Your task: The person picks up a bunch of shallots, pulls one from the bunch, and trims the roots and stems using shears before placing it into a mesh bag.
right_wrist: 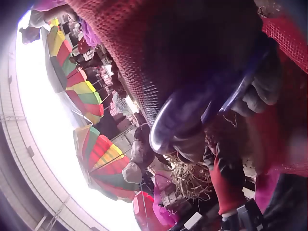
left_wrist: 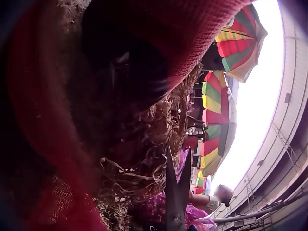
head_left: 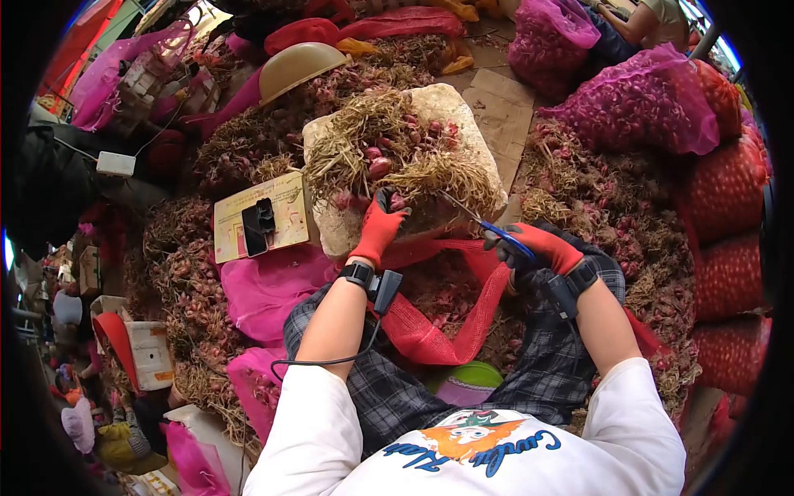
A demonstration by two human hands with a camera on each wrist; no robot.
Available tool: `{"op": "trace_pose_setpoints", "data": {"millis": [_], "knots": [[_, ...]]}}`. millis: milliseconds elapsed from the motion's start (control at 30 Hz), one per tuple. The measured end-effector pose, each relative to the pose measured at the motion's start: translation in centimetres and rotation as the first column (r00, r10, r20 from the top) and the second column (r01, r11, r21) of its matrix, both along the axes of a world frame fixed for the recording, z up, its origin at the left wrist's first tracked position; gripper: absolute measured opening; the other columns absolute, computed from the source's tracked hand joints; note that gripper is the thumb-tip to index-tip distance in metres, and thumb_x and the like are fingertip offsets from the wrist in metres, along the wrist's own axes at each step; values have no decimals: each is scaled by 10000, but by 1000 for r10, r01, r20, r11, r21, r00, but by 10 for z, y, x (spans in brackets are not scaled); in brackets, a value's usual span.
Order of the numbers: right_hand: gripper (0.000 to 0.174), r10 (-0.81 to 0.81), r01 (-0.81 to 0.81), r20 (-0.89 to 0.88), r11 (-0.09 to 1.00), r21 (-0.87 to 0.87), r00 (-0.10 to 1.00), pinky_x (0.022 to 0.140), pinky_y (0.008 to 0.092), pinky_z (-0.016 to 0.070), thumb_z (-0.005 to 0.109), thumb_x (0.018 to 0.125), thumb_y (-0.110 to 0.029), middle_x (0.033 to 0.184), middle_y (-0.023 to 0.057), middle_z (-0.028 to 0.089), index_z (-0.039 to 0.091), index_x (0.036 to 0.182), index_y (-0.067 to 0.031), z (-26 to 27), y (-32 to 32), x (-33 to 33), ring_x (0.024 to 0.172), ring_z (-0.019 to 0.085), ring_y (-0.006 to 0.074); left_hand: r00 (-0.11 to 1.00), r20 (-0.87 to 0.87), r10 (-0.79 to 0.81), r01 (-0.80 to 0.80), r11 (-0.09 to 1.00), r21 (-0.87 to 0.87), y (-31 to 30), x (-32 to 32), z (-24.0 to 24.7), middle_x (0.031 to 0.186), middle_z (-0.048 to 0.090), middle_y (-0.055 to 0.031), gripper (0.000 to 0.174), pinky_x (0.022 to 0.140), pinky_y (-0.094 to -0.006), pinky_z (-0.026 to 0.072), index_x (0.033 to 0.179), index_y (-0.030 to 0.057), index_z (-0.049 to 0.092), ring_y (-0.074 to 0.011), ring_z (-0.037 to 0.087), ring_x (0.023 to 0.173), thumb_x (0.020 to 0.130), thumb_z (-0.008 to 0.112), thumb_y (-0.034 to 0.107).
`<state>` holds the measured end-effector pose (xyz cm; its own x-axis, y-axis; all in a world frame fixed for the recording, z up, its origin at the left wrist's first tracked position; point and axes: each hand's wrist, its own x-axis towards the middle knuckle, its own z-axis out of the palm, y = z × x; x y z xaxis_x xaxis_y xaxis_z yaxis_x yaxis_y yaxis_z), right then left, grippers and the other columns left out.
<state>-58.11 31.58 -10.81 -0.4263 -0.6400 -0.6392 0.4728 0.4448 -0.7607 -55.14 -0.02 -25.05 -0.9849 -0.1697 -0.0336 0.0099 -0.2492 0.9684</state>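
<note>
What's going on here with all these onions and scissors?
Someone in a white shirt has blue-handled scissors in the gloved right hand, blades open near the dry stalks. The left hand is at the near edge of a pale block bearing the stalks and reddish onions; whether it grips one is unclear.

The red-gloved left hand [left_wrist: 144,48] loomed dark across the top. Below, the scissors' blades [left_wrist: 176,199] stood parted beside dry stems [left_wrist: 137,180]; striped umbrellas [left_wrist: 216,110] and a curved roof [left_wrist: 286,120] lay beyond.
</note>
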Motion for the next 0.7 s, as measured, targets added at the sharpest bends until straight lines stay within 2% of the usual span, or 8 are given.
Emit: {"op": "trace_pose_setpoints", "data": {"millis": [33, 167, 267, 333, 400, 433, 533, 700], "knots": [[334, -49, 62, 134, 994, -90, 990, 482, 196, 413, 578, 883, -450, 722, -30, 562, 629, 979, -134, 7, -4, 8, 594, 490, 22, 1000, -1, -5, 5, 997, -79, -2, 0, -4, 961, 528, -14, 443, 735, -243, 483, 1125, 22, 456, -90, 538, 822, 729, 615, -96], [326, 3, 8, 166, 998, -63, 986, 463, 169, 408, 578, 904, -409, 672, -60, 561, 617, 975, -93, -13, -31, 13, 501, 480, 28, 997, -75, -27, 18, 994, -110, -10, -2, -20, 930, 526, -32, 437, 707, -236, 470, 1109, 25, 468, -105, 537, 814, 719, 639, -72], [333, -81, 123, 270, 982, -142, 959, 432, 169, 390, 593, 896, -408, 674, -61, 563, 616, 971, -84, -27, -49, 10, 498, 483, 19, 1000, 9, 14, -9, 921, -390, -2, 10, 5, 972, 569, -69, 507, 742, -279, 482, 1164, 28, 468, -174, 583, 852, 706, 681, -18], [300, -102, 169, 302, 964, -203, 948, 416, 163, 379, 594, 900, -378, 738, -61, 587, 614, 987, -92, -39, -54, 6, 502, 490, 3, 982, 31, 186, -102, 661, -744, -7, 15, -4, 1055, 601, -136, 585, 818, -355, 482, 1198, 29, 478, -285, 607, 927, 672, 733, 56], [298, -103, 208, 347, 937, -282, 932, 419, 155, 380, 582, 911, -363, 780, -47, 602, 615, 1031, -92, -37, -56, 2, 513, 498, -3, 984, -26, 174, -125, 588, -799, 7, 23, 44, 1096, 602, -164, 618, 853, -380, 475, 1210, 31, 485, -321, 604, 969, 656, 753, 85], [302, -143, 206, 259, 950, -236, 955, 429, 145, 396, 543, 935, -328, 826, -32, 609, 599, 1124, -99, -46, -58, -1, 528, 512, -2, 988, 49, 143, -66, 698, -713, 8, 21, 51, 1106, 599, -109, 592, 866, -313, 472, 1210, 17, 479, -199, 581, 993, 672, 719, -40], [312, -115, 177, 220, 941, -288, 969, 443, 145, 416, 510, 952, -295, 848, -17, 612, 575, 1191, -106, -59, -58, -10, 544, 517, -1, 995, 34, 97, -62, 834, -548, 3, 19, 56, 1097, 598, -110, 593, 871, -312, 472, 1198, 9, 480, -200, 583, 992, 666, 742, -15], [306, -101, 188, 286, 938, -292, 953, 439, 154, 421, 520, 945, -276, 869, -3, 615, 574, 1184, -92, -51, -57, -7, 551, 524, 3, 991, 46, 122, -80, 849, -523, 1, 16, 38, 1089, 600, -108, 517, 848, -302, 477, 1164, -12, 481, -185, 592, 966, 710, 726, 9]]}}
